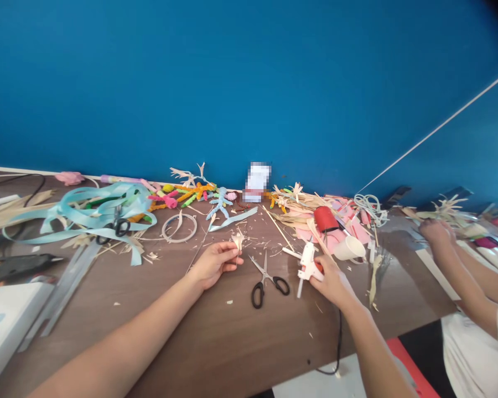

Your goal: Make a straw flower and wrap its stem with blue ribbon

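My left hand rests on the brown table and pinches a small pale dried-leaf flower by its thin stem. My right hand is wrapped round the grip of a white glue gun, whose nozzle points up and away from me. Its black cord runs back over the table edge. Black-handled scissors lie open between my two hands.
Light blue ribbon with another pair of scissors lies at the left, near a metal ruler and a black glue gun. A red spool, a white cup and straw scraps sit behind. Another person's hand works at the right.
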The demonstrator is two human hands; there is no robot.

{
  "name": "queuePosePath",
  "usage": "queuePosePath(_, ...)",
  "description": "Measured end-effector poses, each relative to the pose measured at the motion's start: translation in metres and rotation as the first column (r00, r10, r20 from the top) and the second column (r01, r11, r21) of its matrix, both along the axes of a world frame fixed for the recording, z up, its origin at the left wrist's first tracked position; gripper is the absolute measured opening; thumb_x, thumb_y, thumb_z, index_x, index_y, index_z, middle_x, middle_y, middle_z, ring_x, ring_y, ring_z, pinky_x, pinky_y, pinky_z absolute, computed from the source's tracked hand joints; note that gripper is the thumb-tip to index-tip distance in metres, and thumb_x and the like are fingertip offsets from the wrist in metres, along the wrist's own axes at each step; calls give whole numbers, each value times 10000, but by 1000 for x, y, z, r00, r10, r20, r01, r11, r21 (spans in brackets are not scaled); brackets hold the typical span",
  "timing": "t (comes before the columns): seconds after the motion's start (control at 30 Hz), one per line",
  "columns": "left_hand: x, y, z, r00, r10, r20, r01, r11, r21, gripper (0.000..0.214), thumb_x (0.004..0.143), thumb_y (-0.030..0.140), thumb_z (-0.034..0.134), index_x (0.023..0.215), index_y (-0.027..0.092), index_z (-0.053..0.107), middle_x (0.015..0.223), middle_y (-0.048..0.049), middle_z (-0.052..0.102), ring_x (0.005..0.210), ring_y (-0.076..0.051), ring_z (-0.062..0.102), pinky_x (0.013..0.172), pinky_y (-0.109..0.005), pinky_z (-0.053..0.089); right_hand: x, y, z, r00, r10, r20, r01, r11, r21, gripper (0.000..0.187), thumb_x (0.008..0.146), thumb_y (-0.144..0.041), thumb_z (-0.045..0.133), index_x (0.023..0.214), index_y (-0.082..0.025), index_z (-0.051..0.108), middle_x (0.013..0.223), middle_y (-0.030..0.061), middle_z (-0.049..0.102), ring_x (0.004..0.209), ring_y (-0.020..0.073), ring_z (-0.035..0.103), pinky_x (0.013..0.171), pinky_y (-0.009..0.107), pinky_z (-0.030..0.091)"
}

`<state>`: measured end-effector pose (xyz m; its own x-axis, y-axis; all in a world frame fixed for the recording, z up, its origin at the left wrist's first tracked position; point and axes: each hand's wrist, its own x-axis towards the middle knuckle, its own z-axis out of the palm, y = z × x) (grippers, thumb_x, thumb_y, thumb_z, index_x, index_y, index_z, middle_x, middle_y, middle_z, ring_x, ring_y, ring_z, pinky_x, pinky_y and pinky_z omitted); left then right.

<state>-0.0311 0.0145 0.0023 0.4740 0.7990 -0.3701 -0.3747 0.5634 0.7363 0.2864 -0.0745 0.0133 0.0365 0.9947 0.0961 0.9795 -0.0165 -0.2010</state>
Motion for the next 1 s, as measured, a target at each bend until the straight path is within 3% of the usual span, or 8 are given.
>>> queuePosePath(0.17,0,0,2,1000,-6,0,6,1000,-2,129,659,122,648,758,109,568,721,-16,586,590,-95,618,438,-134,485,-5,-15,2,997,55,-44,-57,997,-45,234,702,-249,518,930,-212,480,893,44,517,776,189,536,699,310,409)
queuePosePath(0.33,0,-1,5,1000,-6,-3,6,1000,2,118,660,117,644,751,105,569,720,-14,583,584,-89,614,432,-130,480,-4,-11,3,992,97,-85,-101,994,-44,267,710,-289,548,956,-211,477,913,48,515,826,199,532,725,322,419)
queuePosePath(0.5,0,-1,4,1000,-6,-1,6,1000,4,129,652,127,655,745,108,569,715,-13,584,583,-91,617,432,-131,478,0,-9,5,992,79,-100,-89,991,-95,281,704,-323,559,953,-217,485,924,41,515,793,186,540,708,322,435)
queuePosePath(0.6,0,-1,1,1000,-2,13,2,1000,9,139,647,141,663,746,108,571,723,-18,587,584,-95,619,437,-135,482,-6,-15,15,996,75,-50,-80,991,-110,388,667,-337,596,1017,-212,486,1004,63,502,856,209,544,752,347,434)
queuePosePath(0.7,0,-1,0,999,-4,37,3,1000,9,158,634,161,677,740,110,572,725,-19,585,582,-100,619,430,-138,480,-36,-19,31,1000,7,-9,-7,999,32,515,645,-359,614,1110,-198,464,1091,106,478,929,257,527,780,390,425)
queuePosePath(0.8,0,-1,0,999,-9,51,8,1000,13,183,615,178,695,731,106,573,716,-18,579,576,-100,617,432,-140,481,-91,-15,40,974,-9,-226,66,968,244,243,775,-314,484,979,-195,542,940,85,554,819,206,552,741,341,439)
queuePosePath(0.9,0,-1,1,999,-4,49,3,1000,22,211,596,192,710,728,100,573,709,-17,575,567,-98,613,433,-138,478,-144,4,34,843,138,-519,-48,982,183,177,815,-256,428,875,-200,585,840,59,593,750,174,560,678,291,449)
queuePosePath(1.0,0,-1,1,998,-7,66,5,1000,26,224,591,202,714,734,103,572,701,-17,578,560,-94,609,434,-138,474,-174,32,19,730,122,-673,-12,986,166,143,779,-241,471,815,-211,606,821,44,621,748,181,567,690,304,441)
